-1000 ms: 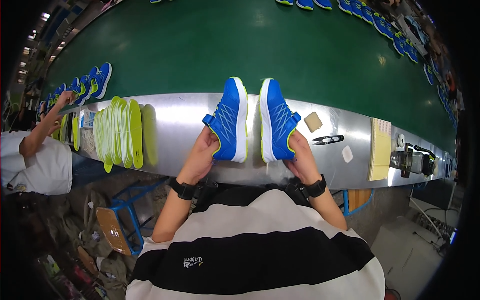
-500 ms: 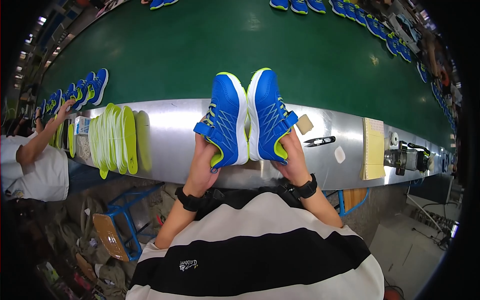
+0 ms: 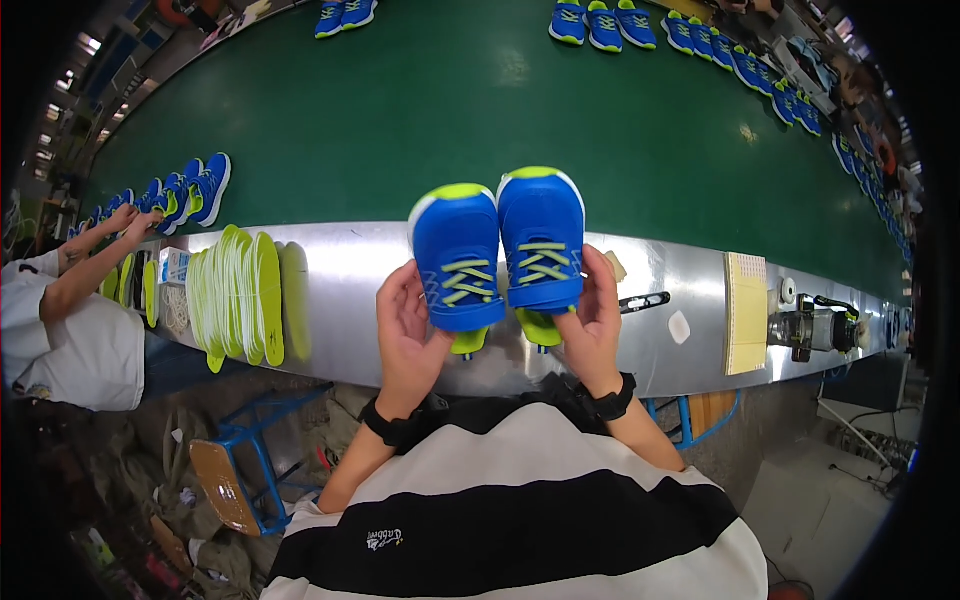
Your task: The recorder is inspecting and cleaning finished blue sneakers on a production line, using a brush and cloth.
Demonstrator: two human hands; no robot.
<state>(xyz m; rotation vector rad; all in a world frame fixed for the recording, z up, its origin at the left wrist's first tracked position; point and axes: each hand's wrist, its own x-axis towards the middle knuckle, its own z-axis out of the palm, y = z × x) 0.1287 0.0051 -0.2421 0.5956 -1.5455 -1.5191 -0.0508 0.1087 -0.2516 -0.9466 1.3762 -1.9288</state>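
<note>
My left hand (image 3: 406, 328) grips one small blue sneaker (image 3: 453, 240) by its side and heel. The matching blue sneaker (image 3: 541, 220) is held the same way in my right hand (image 3: 596, 328). Both shoes hang side by side above the metal bench edge, almost touching, toes pointing away and uppers facing up. Each has lime laces, a blue strap and a lime toe tip. The lime lining shows at the heel openings. Past my right fingers lie black thread snips (image 3: 645, 302), a beige scrap (image 3: 616, 266) and a small white piece (image 3: 679, 327).
A bundle of lime insoles (image 3: 235, 300) stands left on the metal ledge (image 3: 340, 300). A co-worker's hands (image 3: 135, 222) touch sneakers at the far left. More blue sneakers (image 3: 605, 25) line the green surface (image 3: 450, 110). A yellow pad (image 3: 745, 312) and black device (image 3: 822, 328) sit right.
Both sneakers have turned from lying sole to sole on their sides to uppers up, and come slightly nearer. My grip has moved to their outer sides. Shoes on the green surface have shifted in view.
</note>
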